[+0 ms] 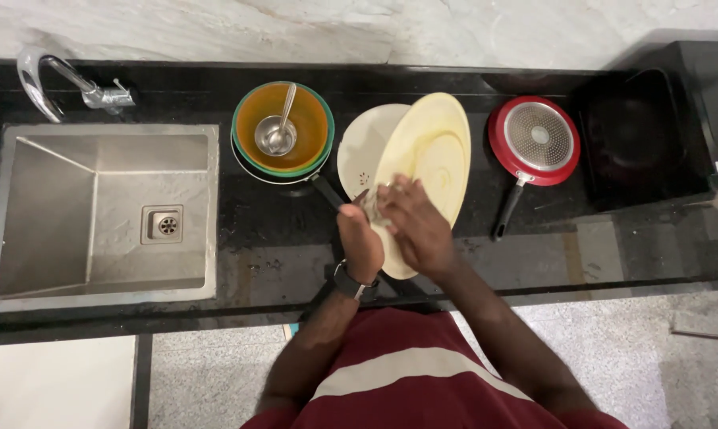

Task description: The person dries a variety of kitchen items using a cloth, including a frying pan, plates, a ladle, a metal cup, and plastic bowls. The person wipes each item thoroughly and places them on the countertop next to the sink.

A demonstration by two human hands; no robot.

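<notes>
A pale yellow oval plate (432, 151), smooth and slightly glossy with a raised rim, is tilted up over the black polished stone counter (279, 230), its lower edge hidden behind both hands. Just behind it lies a round cream plate (362, 147) with a small dark motif near its rim. To the left stands a stack of round bowls (283, 129), orange inside with a green rim, holding a shiny steel ladle (277, 132); a dark handle pokes out from under the stack. To the right rests a red frying pan (534, 141) with a speckled grey inside and a black handle, and beyond it a black cooktop (637, 139). At the far left a square brushed-steel sink (105, 210) with a drain sits below a curved chrome tap (53, 83). The wall behind is pale veined marble, the floor speckled grey. The left hand (360, 241), a dark watch at the wrist, is curled around the oval plate's lower edge. The right hand (414, 224) presses on the plate's face with fingers bent around something small and pale; what it is I cannot tell.
</notes>
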